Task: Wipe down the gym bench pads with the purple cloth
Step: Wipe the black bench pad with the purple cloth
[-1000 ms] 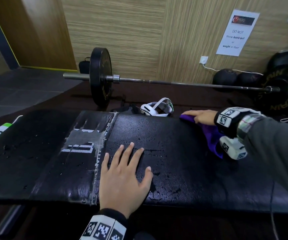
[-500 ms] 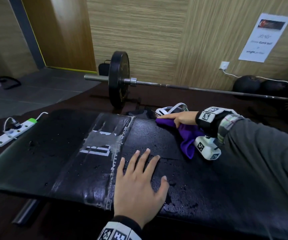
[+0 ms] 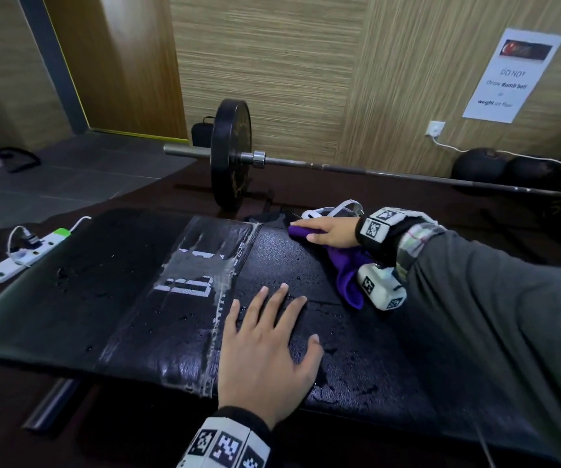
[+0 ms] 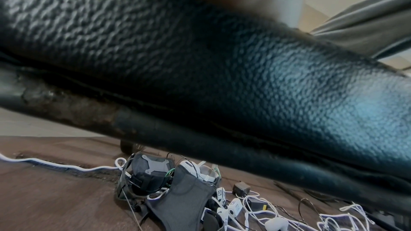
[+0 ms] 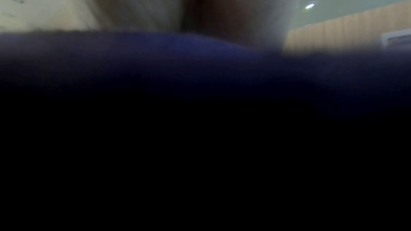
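The black gym bench pad (image 3: 356,359) runs across the head view, wet with droplets, beside a second pad (image 3: 80,285) on the left past a worn strip with white lettering. My left hand (image 3: 269,336) lies flat on the near pad, fingers spread. At the far edge my right hand (image 3: 326,228) presses the purple cloth (image 3: 346,271) onto the pad with straight fingers; the cloth trails back under the wrist. The right wrist view is filled by dark blurred cloth (image 5: 177,55). The left wrist view shows the pad's grained side (image 4: 200,62).
A barbell (image 3: 340,163) with a black plate (image 3: 230,157) lies on the floor behind the bench. A white headset (image 3: 336,209) sits just past the far edge. A white power strip (image 3: 22,255) lies at the left. Cables and gear (image 4: 177,191) clutter the floor under the bench.
My right hand has slid the purple cloth leftward along the far edge of the pad, toward the seam. The left hand has stayed flat in place. The head view has shifted.
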### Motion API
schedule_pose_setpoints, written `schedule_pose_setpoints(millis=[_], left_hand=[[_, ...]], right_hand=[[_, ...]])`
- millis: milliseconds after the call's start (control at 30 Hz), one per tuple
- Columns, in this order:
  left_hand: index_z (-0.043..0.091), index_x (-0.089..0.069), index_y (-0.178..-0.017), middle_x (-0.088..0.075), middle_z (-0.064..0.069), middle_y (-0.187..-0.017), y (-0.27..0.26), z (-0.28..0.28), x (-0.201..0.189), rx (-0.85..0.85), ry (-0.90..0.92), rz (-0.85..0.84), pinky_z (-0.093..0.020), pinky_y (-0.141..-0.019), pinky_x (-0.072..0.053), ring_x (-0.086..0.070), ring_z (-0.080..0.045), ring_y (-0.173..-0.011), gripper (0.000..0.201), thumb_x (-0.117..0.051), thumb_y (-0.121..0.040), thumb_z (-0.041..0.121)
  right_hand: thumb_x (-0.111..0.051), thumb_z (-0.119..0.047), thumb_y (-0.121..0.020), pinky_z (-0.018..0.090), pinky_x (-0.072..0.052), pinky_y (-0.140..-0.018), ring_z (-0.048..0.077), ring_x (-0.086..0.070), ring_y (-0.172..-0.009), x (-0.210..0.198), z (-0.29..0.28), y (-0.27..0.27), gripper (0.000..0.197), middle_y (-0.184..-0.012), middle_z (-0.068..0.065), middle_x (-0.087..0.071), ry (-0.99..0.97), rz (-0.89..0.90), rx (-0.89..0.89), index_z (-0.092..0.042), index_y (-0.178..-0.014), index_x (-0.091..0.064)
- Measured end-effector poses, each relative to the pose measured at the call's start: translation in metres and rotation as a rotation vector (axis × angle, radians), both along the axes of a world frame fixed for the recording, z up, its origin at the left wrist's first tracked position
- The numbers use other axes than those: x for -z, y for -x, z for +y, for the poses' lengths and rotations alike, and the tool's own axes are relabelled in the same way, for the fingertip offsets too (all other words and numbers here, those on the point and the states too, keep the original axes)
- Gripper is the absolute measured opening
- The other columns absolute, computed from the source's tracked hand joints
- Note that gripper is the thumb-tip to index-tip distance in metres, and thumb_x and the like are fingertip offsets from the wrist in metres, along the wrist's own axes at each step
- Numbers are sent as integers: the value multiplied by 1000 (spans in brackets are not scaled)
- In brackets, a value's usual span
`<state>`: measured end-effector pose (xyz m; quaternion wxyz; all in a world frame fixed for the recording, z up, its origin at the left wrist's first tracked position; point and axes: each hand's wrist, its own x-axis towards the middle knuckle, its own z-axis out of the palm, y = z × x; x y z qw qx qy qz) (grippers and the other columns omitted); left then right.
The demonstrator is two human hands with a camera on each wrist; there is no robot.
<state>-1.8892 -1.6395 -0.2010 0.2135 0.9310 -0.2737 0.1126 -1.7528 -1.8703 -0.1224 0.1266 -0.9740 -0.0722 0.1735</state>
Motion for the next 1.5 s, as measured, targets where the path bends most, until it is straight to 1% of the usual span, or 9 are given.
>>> schedule_pose_setpoints(millis=[300, 433, 700, 833, 933, 1067, 1233, 1333, 1500], left_hand=[[34, -61, -131, -54, 4, -144, 2, 1, -2, -40, -28, -12, -49, -112, -19, -45, -22, -138, 57, -43, -83, 61], [29, -60, -133, -53, 2, -145, 2, 0, -2, -63, -42, 1, -51, -113, -16, -42, -25, -140, 64, -42, -83, 63], [29, -62, -131, -55, 3, -143, 1, -1, -1, -71, -22, -9, -49, -113, -16, -45, -24, -138, 64, -45, -80, 64], [29, -62, -131, -56, 2, -142, 2, 0, 0, -72, -26, -21, -49, -113, -16, -46, -24, -137, 64, -46, -79, 63], [28, -63, -130, -57, 1, -141, 1, -1, 0, -73, -23, -26, -50, -112, -17, -46, -25, -137, 64, -45, -79, 62], [29, -63, -131, -55, 2, -143, 0, -1, 0, -76, -25, -24, -50, -112, -17, -45, -24, -138, 63, -45, -80, 62], [29, -62, -131, -54, 3, -144, 0, -1, 1, -71, -29, -26, -49, -113, -16, -45, -24, -138, 63, -44, -81, 63], [30, -62, -131, -54, 3, -144, 2, 0, 0, -71, -35, -23, -48, -113, -16, -45, -24, -138, 63, -43, -81, 64], [28, -63, -130, -57, 2, -141, 2, 0, 0, -68, -31, -32, -50, -112, -18, -47, -24, -136, 63, -44, -80, 62]], right_hand=[[-38, -18, -100, 10, -14, -98, 17, -26, -138, -3, -72, 55, 48, -148, 0, -29, 24, 19, 201, -20, -145, -23], [-37, -23, -100, 19, -18, -104, 17, -30, -137, -6, -53, 41, 47, -151, 0, -29, 181, -19, 233, -26, -145, -25], [-36, -22, -101, 19, -14, -103, 18, -27, -139, -4, 60, -16, 52, -154, 1, -21, 223, -145, -16, -23, -149, -14], [-37, -20, -100, 28, -6, -113, 16, -12, -143, 6, 56, 0, 56, -156, -2, -8, 153, -117, -188, -25, -148, -10], [-41, -13, -99, 26, 2, -114, 6, -4, -140, 6, 25, 30, 55, -154, -7, -8, 44, -32, -344, -26, -146, -17], [-44, -10, -97, 21, -1, -114, 8, -7, -142, -2, -11, 45, 57, -153, -7, -10, 29, -15, -231, -29, -144, -18], [-36, -20, -100, 25, -10, -109, 21, -19, -142, -7, 8, 7, 57, -157, -1, -6, 321, -77, -27, -28, -148, -5], [-36, -21, -100, 29, -16, -112, 23, -24, -139, -3, 38, -6, 57, -157, -3, -6, 317, -106, -90, -29, -148, -5], [-44, -14, -97, 36, -6, -117, 16, -7, -143, 8, 29, 22, 59, -154, -15, -8, 68, -36, -321, -42, -143, -20]])
